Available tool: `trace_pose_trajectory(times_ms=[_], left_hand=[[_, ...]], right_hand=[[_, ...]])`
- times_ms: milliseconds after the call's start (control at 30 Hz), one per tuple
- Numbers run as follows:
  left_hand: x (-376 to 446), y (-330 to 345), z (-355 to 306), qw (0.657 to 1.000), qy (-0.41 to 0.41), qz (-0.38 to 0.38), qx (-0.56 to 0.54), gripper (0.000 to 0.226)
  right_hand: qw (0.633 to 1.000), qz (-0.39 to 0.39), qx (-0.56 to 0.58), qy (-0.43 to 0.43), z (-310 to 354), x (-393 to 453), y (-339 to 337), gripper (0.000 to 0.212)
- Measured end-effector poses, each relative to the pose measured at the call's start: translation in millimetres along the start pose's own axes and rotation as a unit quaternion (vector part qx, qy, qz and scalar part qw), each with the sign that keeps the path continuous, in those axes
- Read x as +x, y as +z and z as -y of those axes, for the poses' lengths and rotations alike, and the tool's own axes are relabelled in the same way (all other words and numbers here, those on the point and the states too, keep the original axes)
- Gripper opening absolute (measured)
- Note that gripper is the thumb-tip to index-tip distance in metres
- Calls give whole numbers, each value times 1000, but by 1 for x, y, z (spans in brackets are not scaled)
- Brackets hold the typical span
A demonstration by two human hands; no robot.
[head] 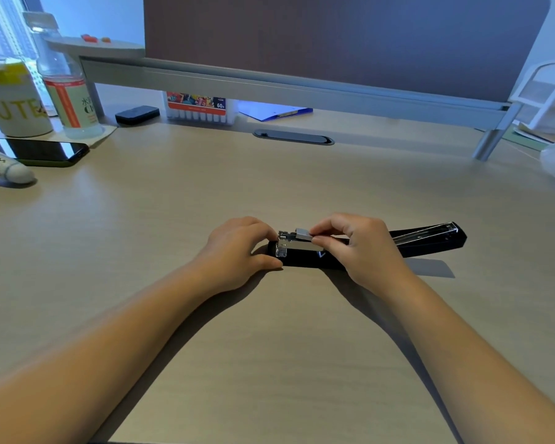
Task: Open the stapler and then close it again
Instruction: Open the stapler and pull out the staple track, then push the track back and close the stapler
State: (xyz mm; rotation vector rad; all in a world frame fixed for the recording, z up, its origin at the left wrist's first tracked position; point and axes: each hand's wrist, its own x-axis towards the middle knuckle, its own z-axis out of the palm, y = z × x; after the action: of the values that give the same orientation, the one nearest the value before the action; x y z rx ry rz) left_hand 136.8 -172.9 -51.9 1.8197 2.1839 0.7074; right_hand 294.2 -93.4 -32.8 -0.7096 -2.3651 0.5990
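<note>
A black stapler [430, 240] lies flat on the wooden desk [269, 331], swung fully open so its top arm stretches out to the right with the metal staple rail showing. The chrome magazine head sits at its left end. My left hand [237, 251] grips that left end, thumb against the front side. My right hand [362, 248] pinches a small grey metal piece above the magazine between thumb and forefinger. The stapler's middle is hidden under my right hand.
At the far left stand a phone [42, 150], a white-and-yellow cup [13, 104] and a clear bottle [66, 91]. A marker box [199, 107], a small black case [137, 114] and a blue folder [276, 111] sit under the raised shelf [269, 81]. White items lie at the right edge.
</note>
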Motion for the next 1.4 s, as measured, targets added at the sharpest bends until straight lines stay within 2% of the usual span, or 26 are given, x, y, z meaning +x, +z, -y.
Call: trace_pose_trajectory(times_ms=[533, 700, 900, 1067, 1200, 1400], left_hand=[[1, -1, -1, 1000, -11, 7, -3, 39], [1, -1, -1, 1000, -16, 6, -4, 39], [0, -1, -3, 1000, -19, 4, -1, 38], [1, 0, -2, 1000, -21, 1, 3, 38], [4, -5, 2, 999, -32, 2, 9, 37], [3, -12, 11, 999, -48, -5, 7, 37]], right_hand=[[998, 36, -42, 8, 1, -2, -8, 11], [995, 67, -75, 28, 1, -3, -9, 16], [993, 105, -60, 7, 6, 1, -1, 20], [992, 105, -63, 1, 6, 1, -1, 25], [987, 74, -140, 20, 2, -2, -10, 43], [948, 56, -300, 96, -8, -8, -39, 56]])
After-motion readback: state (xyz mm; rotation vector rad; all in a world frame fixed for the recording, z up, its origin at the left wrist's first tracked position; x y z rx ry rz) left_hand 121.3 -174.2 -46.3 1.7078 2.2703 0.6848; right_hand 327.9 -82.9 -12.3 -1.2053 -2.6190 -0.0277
